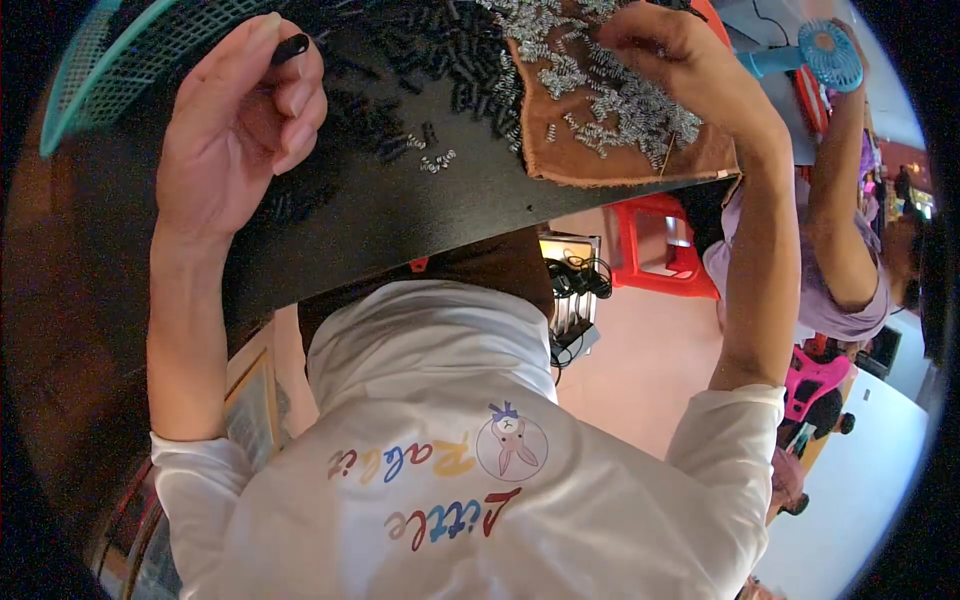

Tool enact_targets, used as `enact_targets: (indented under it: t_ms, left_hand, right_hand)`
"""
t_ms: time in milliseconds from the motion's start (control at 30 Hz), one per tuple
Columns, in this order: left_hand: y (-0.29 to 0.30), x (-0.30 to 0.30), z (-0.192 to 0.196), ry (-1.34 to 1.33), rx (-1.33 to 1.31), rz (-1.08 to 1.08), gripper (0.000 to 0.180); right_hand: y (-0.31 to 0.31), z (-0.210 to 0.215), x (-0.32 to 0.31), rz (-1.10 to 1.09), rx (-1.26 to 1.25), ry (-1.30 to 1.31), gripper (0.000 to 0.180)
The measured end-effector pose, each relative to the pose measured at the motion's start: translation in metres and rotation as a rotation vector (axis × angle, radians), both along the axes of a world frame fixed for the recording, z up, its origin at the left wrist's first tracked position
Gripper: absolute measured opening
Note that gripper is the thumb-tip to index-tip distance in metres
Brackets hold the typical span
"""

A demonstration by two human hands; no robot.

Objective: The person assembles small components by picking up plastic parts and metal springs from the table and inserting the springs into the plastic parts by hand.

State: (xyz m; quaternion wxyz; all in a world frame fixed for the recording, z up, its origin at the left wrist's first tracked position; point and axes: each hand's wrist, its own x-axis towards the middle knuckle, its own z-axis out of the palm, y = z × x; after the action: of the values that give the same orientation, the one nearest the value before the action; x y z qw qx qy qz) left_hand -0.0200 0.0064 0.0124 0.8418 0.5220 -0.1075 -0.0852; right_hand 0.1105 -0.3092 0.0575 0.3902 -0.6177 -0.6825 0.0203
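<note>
Pinching a black tube (291, 49) above the desk (465, 195), the left grip (238, 125) could, if slack, lose it among lookalikes (475, 78); the right grip (690, 70) (can't tell its hold) hovers over springs (625, 120) on brown cloth (590, 168).

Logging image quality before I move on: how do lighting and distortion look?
Head view: fisheye rim fades to black, with grain in the dark left side; head view: white shirt well lit, metal springs glinting, black pieces blending into the dark tabletop.
</note>
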Motion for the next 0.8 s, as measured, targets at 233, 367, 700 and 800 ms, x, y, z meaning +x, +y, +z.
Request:
enact_targets:
  t_ms: [233,367,700,800]
  left_hand:
    - [0.000,-0.003,-0.001,0.031,-0.026,0.005,0.027]
    - [0.002,-0.004,0.001,0.043,-0.025,0.013,0.027]
    - [0.007,-0.013,0.000,0.036,0.001,0.016,0.030]
    - [0.005,-0.015,0.003,0.052,0.030,0.055,0.031]
  right_hand:
    - [0.012,0.021,-0.024,-0.594,-0.700,-0.159,0.012]
    - [0.023,0.025,-0.032,-0.654,-0.669,-0.155,0.012]
    - [0.019,-0.005,-0.023,-0.742,-0.681,-0.360,0.015]
    - [0.025,0.013,-0.039,-0.761,-0.558,-0.181,0.021]
